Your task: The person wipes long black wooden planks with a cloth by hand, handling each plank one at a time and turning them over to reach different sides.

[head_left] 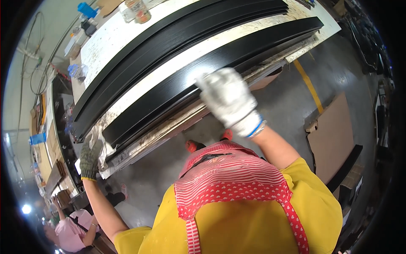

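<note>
A long, glossy black board [182,82] lies along the near edge of the worktable. My right hand [228,99], in a white knit glove, is over this board's near edge about midway along. Its fingers are blurred and partly hidden, so their grip does not show clearly. My left hand [90,158] wears a dark green knit glove and is at the board's left end. It is closed on a crumpled whitish cloth [102,146], which hangs beside the board's end.
Several black boards [165,44] lie stacked farther back on the white, stained tabletop [108,53]. A jar [141,15] and a blue-capped bottle [86,10] stand at the far left. Flat cardboard [332,137] leans at right. Another person [74,233] is at lower left.
</note>
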The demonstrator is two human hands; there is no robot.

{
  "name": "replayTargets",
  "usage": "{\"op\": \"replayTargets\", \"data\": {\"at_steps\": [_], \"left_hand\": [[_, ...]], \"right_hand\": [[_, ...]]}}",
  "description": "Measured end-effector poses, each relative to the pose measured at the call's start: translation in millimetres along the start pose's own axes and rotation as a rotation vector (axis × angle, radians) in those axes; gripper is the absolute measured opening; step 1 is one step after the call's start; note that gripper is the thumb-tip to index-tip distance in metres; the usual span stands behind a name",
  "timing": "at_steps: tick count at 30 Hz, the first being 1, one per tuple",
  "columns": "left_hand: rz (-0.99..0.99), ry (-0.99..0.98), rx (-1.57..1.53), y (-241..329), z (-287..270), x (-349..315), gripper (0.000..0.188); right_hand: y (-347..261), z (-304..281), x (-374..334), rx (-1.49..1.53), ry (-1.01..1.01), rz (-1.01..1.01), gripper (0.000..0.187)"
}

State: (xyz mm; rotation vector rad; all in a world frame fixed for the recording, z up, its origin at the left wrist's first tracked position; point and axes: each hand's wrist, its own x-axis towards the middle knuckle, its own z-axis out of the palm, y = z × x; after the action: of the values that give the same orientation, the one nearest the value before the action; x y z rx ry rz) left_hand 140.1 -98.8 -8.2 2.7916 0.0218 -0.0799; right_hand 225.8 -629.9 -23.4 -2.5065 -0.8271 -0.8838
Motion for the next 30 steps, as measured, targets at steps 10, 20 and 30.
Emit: {"op": "replayTargets", "data": {"at_steps": [10, 20, 30], "left_hand": [[0.023, 0.138, -0.257, -11.3, -28.9, -27.5, 0.049], [-0.063, 0.181, 0.073, -139.4, -91.0, -53.5, 0.026], [-0.001, -0.091, 0.064, -160.0, -86.2, -48.2, 0.036]], "right_hand": [[-34.4, 5.6, -6.4, 0.097, 0.138, 0.438, 0.033], [-211.2, 64.4, 28.3, 0.077, 0.136, -0.079, 0.035], [-213.7, 70.6, 34.4, 0.019, -0.029, -0.01, 0.017]]}}
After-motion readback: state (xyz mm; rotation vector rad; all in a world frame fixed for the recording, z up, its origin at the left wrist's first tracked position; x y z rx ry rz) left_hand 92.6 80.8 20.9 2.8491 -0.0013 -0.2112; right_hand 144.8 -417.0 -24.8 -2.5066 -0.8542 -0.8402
